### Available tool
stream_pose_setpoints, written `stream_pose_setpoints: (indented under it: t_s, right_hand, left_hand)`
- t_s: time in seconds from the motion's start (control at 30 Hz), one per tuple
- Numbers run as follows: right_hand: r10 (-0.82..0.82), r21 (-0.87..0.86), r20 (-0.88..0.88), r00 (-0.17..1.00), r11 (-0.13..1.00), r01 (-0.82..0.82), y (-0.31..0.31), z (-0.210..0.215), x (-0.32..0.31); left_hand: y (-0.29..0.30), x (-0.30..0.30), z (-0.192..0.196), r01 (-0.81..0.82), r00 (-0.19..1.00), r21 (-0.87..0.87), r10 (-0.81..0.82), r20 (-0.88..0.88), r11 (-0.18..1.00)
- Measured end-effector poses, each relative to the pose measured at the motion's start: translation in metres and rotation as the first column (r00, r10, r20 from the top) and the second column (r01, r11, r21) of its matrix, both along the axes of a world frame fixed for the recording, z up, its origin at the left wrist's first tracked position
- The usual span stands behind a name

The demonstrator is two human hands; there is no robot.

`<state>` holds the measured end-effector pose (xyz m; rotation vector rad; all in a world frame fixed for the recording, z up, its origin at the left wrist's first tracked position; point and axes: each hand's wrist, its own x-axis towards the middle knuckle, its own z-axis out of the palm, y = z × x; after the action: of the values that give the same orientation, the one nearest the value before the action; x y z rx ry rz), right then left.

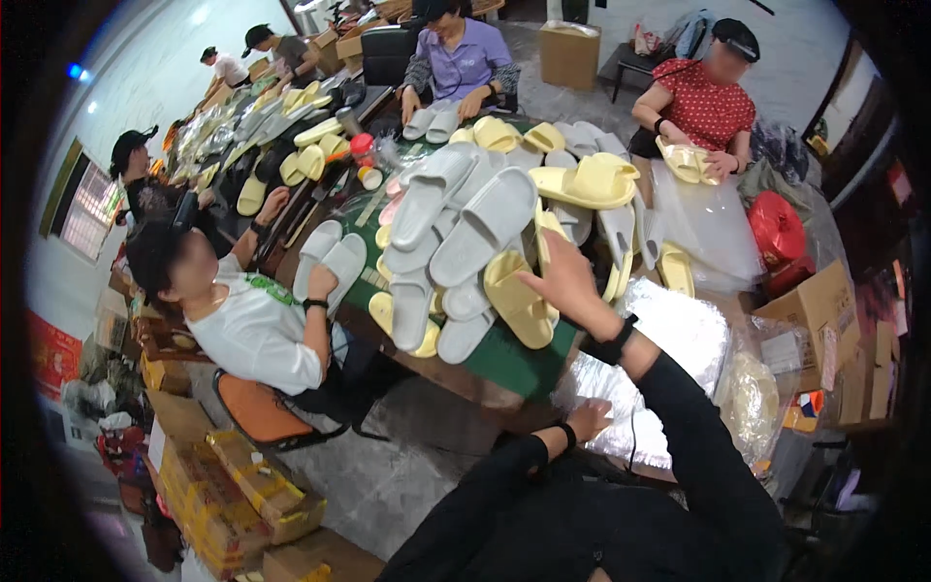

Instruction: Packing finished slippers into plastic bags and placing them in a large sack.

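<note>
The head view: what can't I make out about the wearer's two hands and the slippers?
Right hand: in the head view its own back hides the palm, so whether it grips anything is unclear.
Left hand: in the head view its palm is turned away, so I can't tell what it holds, if anything.
Near slipper pile: head view; its top layers hide those beneath.
Far slipper pile: head view; too small and overlapped to count.

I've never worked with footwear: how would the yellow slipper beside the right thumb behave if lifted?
The yellow slipper probably flexes slightly but keeps its shape, given its broad, thick-looking strap. It may be light for its size, looking foam-like. Resting among piled slippers, it could slide or shift its neighbours.
</note>
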<state>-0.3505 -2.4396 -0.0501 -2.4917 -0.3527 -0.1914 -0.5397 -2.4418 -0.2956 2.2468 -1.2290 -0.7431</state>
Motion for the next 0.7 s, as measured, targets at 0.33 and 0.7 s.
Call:
stream_pose_setpoints:
  t_s: [0.33,0.7]
  right_hand:
    - [-0.010,-0.214,0.039,0.999,0.977,0.018,0.077,-0.017,0.103]
    - [-0.535,0.194,0.428,0.729,0.842,0.504,-0.037,0.073,0.186]
  left_hand:
    - [0.000,-0.012,-0.037,-0.050,0.999,0.015,0.050,-0.003,0.999]
    - [0.018,-0.005,-0.021,0.108,0.985,-0.036,-0.101,0.142,0.994]
